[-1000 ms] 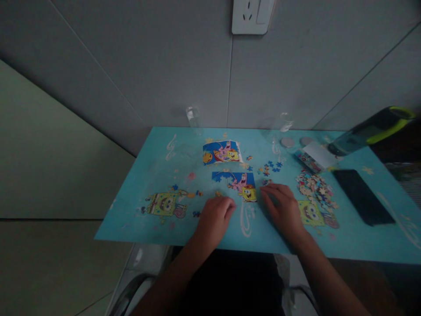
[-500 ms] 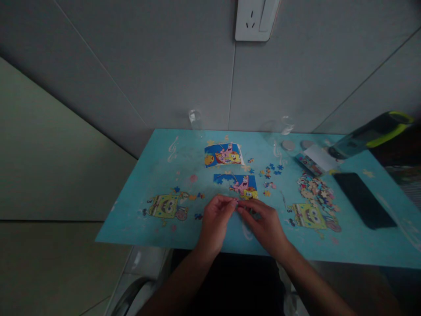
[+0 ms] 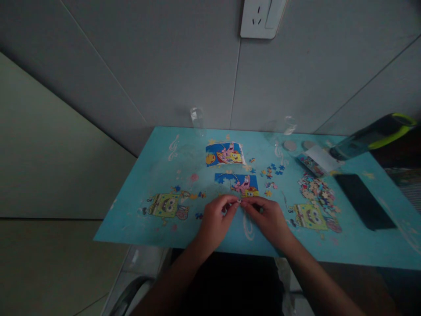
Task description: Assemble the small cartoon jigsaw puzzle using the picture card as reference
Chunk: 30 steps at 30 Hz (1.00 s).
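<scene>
Between the fingertips of my left hand (image 3: 219,215) and my right hand (image 3: 265,215) is a small puzzle piece (image 3: 240,201), pinched from both sides and mostly covered. Both hands are closed, just in front of a partly assembled jigsaw puzzle (image 3: 246,182) with a blue background and cartoon figures. Gaps show along its left side. Behind it lies a printed reference picture (image 3: 225,154) of the same scene. Loose blue puzzle pieces (image 3: 272,168) are scattered to the right of the puzzle, and a few more pieces (image 3: 199,216) lie by my left hand.
A heap of mixed puzzle pieces (image 3: 318,193) sits to the right, beside a black phone (image 3: 363,199). Farther back are a small box (image 3: 310,164), a tilted dark bottle (image 3: 368,136), round lids (image 3: 290,145) and a clear container (image 3: 198,120). A wall bounds the blue table (image 3: 141,175).
My fingertips have shifted on the small puzzle piece, and a pale bit of it now shows between them. The view has moved slightly; the other things stay in place.
</scene>
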### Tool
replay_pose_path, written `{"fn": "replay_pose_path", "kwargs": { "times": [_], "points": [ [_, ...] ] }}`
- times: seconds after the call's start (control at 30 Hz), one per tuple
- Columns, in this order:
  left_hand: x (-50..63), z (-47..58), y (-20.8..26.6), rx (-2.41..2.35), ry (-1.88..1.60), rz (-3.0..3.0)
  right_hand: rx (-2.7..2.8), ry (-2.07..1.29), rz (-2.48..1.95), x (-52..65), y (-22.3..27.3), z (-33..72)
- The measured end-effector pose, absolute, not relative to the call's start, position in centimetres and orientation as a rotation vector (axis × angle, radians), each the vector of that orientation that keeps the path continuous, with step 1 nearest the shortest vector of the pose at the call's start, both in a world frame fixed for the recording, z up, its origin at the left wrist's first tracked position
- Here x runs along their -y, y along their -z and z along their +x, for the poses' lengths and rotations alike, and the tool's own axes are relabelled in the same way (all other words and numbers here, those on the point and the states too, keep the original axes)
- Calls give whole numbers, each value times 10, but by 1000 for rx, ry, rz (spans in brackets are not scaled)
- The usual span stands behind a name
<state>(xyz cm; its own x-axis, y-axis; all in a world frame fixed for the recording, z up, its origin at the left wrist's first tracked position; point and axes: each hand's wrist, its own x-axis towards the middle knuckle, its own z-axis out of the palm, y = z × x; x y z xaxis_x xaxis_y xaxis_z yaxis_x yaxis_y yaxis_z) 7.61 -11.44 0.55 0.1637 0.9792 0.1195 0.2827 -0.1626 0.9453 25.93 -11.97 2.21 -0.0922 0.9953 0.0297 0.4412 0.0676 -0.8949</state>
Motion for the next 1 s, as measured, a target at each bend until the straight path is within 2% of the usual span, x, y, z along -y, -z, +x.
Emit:
{"fn": "replay_pose_path", "kwargs": {
  "times": [0.27, 1.0],
  "points": [
    [84, 80, 5, -1327, -969, 1983, 1845, -403, -1554, 100, -2, 291],
    [84, 87, 6, -1523, -671, 2325, 1938, -356, -1631, 104, 10, 289]
  ]
}}
